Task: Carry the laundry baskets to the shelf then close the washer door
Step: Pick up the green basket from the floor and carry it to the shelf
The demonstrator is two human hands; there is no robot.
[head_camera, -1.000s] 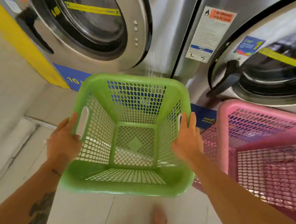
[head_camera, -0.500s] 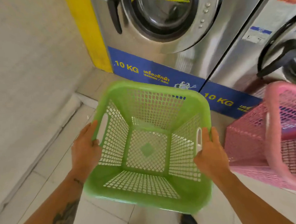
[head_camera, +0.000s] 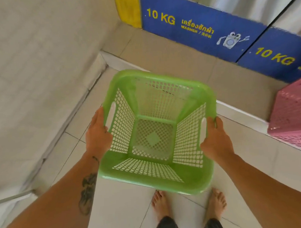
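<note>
Head view, looking straight down: shows a green basket (head_camera: 155,185) lifted clear of the floor (head_camera: 123,213), mouth up. Gripped at both side handles: left hand (head_camera: 97,134) wrapped round the rim on the basket's left, right hand (head_camera: 215,140) wrapped round the rim on its right, fingertips tucked under and mostly hidden. Holds nothing inside; pale tiles visible through the mesh bottom. Shows two bare feet (head_camera: 159,204) just beneath the basket's near edge.

Beyond the basket's far edge, shows a low raised step (head_camera: 179,72) and behind it blue washer panels (head_camera: 194,33) marked "10 KG". Well to the basket's right, shows a pink basket (head_camera: 293,116) at the step's edge, cut off by the frame, so contents cannot be told. To the basket's left, a plain wall (head_camera: 39,67). No shelf and no washer door in view.

Judged as the carrying step, with the green basket in hand and not yet delivered. Seems early in the task: pink basket not yet picked up, door not yet dealt with. Next move likely calls for turning away from the washers, finding the shelf, and setting the basket down there with both grips firm. Light and empty, so probably easy to handle; worth minding the step edge with bare toes
</note>
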